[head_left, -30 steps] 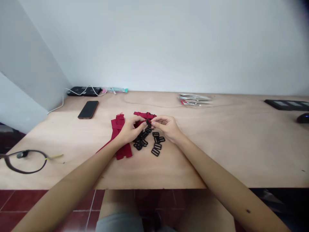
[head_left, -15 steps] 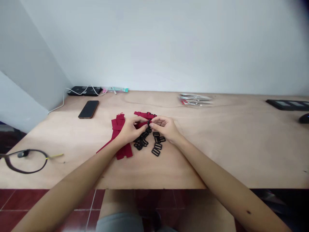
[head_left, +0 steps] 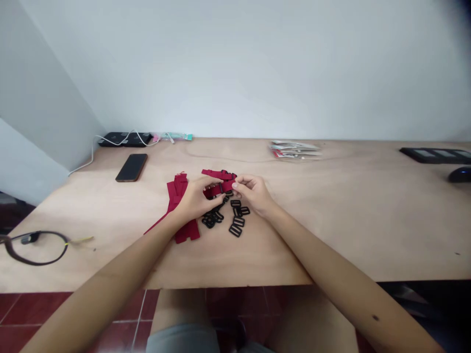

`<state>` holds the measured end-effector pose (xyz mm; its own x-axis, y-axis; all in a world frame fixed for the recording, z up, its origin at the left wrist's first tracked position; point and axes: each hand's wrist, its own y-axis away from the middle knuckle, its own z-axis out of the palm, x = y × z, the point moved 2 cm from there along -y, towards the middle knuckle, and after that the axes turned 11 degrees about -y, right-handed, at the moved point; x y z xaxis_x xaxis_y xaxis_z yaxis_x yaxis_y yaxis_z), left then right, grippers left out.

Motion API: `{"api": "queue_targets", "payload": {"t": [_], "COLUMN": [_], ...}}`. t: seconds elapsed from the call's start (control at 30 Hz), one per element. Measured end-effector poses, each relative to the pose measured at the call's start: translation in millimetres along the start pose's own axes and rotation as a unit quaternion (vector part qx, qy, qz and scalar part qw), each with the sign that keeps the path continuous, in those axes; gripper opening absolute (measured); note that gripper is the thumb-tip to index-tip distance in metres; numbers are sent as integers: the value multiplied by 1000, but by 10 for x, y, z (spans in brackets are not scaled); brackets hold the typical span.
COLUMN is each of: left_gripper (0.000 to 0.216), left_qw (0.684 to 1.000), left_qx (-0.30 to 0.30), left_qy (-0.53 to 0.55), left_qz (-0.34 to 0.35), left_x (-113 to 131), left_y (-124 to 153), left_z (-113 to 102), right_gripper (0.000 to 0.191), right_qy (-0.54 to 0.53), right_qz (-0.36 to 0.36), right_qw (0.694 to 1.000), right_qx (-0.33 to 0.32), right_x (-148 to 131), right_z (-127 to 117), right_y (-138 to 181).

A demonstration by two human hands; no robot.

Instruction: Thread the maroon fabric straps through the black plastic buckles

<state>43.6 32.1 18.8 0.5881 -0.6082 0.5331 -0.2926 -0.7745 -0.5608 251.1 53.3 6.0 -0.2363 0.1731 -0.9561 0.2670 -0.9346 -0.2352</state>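
Thumb and forefinger of the left hand (head_left: 194,198), at the centre of the frame, stand well parted around a red strap (head_left: 227,187); whether the hidden fingers grip it, I cannot tell. That hand would do best to steady the black slider (head_left: 221,188), which sits across the strap, by its outer edges, leaving the slots free. The right hand (head_left: 254,193), just right of centre, has thumb and forefinger pinched on the strap's right end. A level, even pull seems right, the band kept flat so it neither bunches nor twists at the bar.

Left of centre, a pile of red straps (head_left: 188,231) looks matte and ribbon-like, with squared ends. Beside it, a heap of black pieces (head_left: 211,218) resembles moulded plastic, frames overlapping. Farther right, loose black sliders (head_left: 235,233) show rounded rectangles, the lowest with 2 long slots, against the surface (head_left: 331,235), pale and wood-grained.
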Motion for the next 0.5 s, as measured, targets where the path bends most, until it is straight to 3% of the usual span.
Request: {"api": "queue_targets", "payload": {"t": [0.17, 0.3, 0.5], "left_gripper": [30, 28, 30], "left_qw": [999, 999, 995], "left_qx": [-15, -14, -8], "left_qy": [-23, -27, 54], "left_qz": [-18, -34, -84], "left_x": [-82, -114, -109], "left_y": [1, -13, -16], "left_z": [5, -1, 39], "right_gripper": [27, 29, 35], "right_qy": [-158, -219, -174], "right_qz": [9, 11, 36], "right_qw": [985, 968, 983], "right_qx": [72, 119, 42], "right_x": [-64, -137, -141], "right_z": [-61, -97, -63], "right_y": [-54, -71, -37]}}
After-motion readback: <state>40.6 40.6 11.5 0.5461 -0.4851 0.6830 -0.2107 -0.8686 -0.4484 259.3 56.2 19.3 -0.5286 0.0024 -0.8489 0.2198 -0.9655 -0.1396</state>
